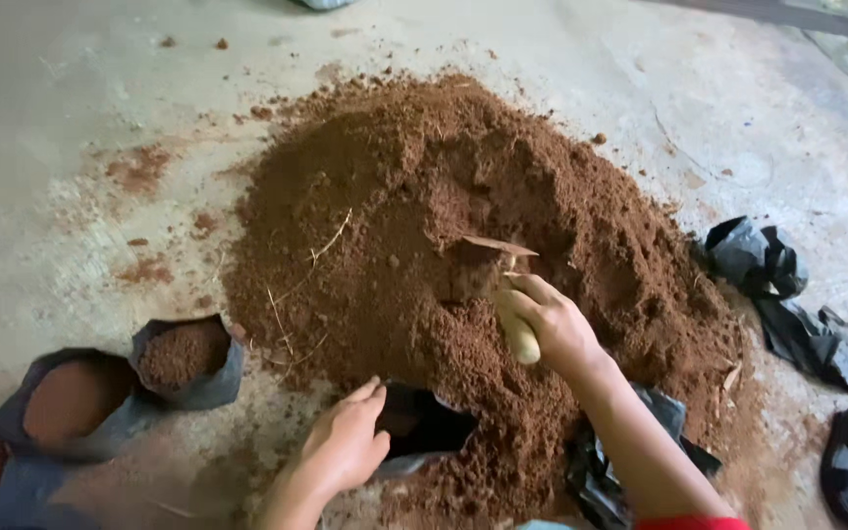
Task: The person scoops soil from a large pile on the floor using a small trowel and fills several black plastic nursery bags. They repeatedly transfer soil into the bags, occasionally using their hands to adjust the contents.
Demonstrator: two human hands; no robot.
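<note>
Black plastic grow bag (422, 428), soft-sided and mouth open, sits on the concrete floor (71, 118) at the near edge of the big heap of reddish-brown loose soil (424, 196), partly banked in by it. My left hand (345, 442) rests on the bag's left rim, fingers spread, holding the mouth open; not clenched, more a flat press on the edge. My right hand (552, 324) is wrapped tight around the pale handle of a small rusty metal trowel (491, 265), blade dug into the heap just above the bag. Step in hand, as I read it: scooping a load to fill the bag. The bag looks mostly dark inside, so I judge the fill is early. Next move calls for lifting the blade level, swinging it over the mouth and tipping without knocking the rim shut; the left grip has to keep the opening wide. Two filled black bags (188, 358) stand to the left, touching each other. Empty crumpled black bags (787, 294) lie to the right, near the heap's edge.
</note>
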